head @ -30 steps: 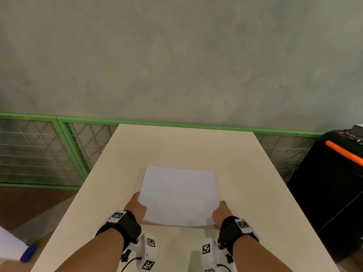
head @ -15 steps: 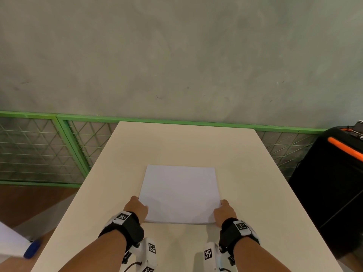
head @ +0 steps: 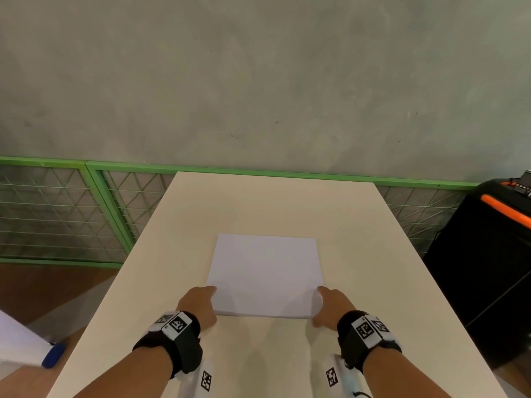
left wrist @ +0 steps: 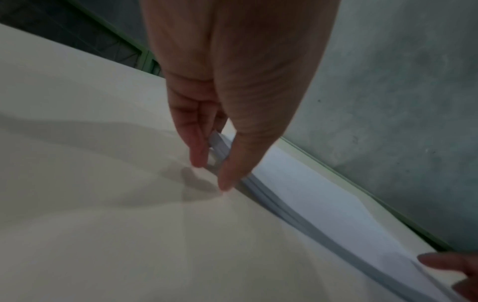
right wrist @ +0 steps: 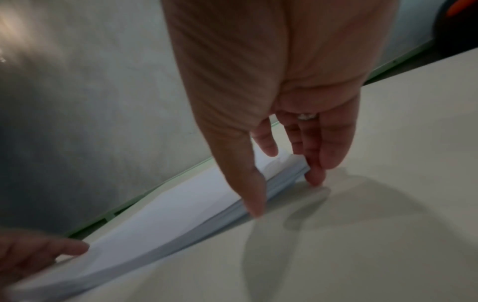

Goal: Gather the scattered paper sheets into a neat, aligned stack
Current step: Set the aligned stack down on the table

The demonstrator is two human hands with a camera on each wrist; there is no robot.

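White paper stack (head: pixel 265 275) lies squared on the table (head: pixel 373 254), straight-fingered hands (head: pixel 198 304) (head: pixel 330 307) pressing its near corners.

- We're in a plain indoor workspace: a bare grey concrete wall (head: pixel 258 81) fills the back.
- We see a green-framed wire mesh barrier (head: pixel 71 211) along its foot.
- There's a plain cream table (head: pixel 273 205), and black equipment with an orange strip (head: pixel 488 254) beside it.
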